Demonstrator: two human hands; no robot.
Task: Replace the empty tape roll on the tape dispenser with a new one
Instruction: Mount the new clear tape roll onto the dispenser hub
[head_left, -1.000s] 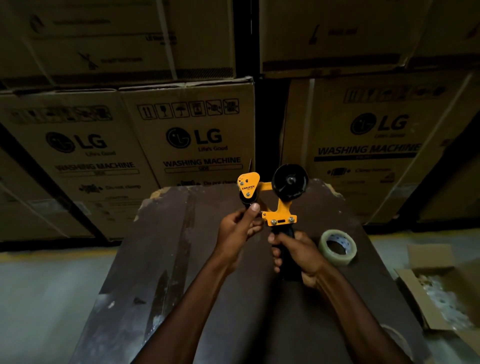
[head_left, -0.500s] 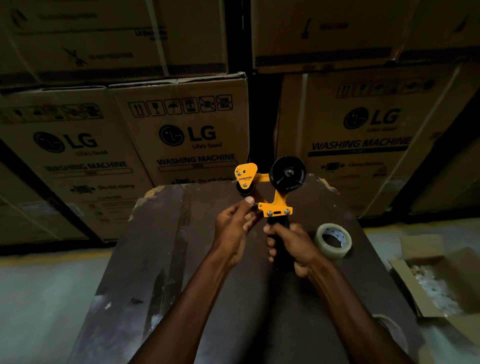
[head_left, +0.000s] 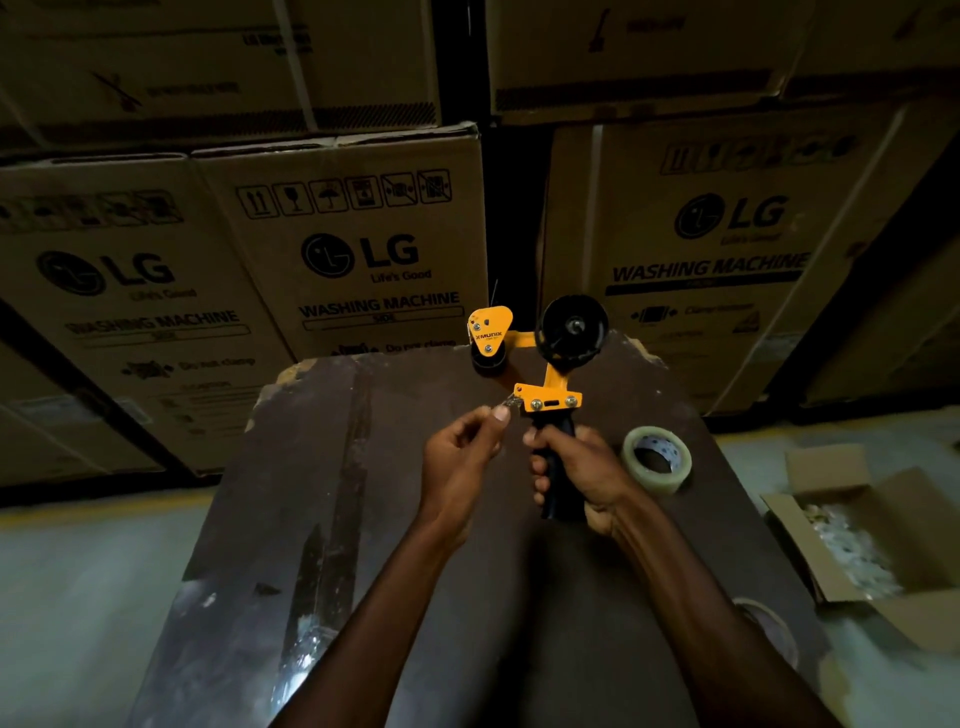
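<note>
The tape dispenser (head_left: 546, 396) has a yellow frame, a black handle and a bare black hub (head_left: 573, 327) with no roll on it. My right hand (head_left: 587, 470) grips the handle and holds the dispenser upright above the dark table (head_left: 322, 467). My left hand (head_left: 460, 457) is just left of the yellow plate. Its thumb and forefinger pinch a small shiny scrap (head_left: 511, 401) at the plate's left end; I cannot tell what the scrap is. A new roll of clear tape (head_left: 657, 458) lies flat on the table, right of my right hand.
Large cardboard washing-machine cartons (head_left: 358, 244) are stacked just behind the table. An open cardboard box (head_left: 862, 540) with pale contents sits on the floor at the right. A pale ring (head_left: 769, 626) shows at the table's near right edge, partly hidden by my right arm.
My left hand has let go of the dispenser's front roller end and drawn back toward me, now pinching a small scrap beside the yellow plate. The right hand keeps its grip on the handle.
</note>
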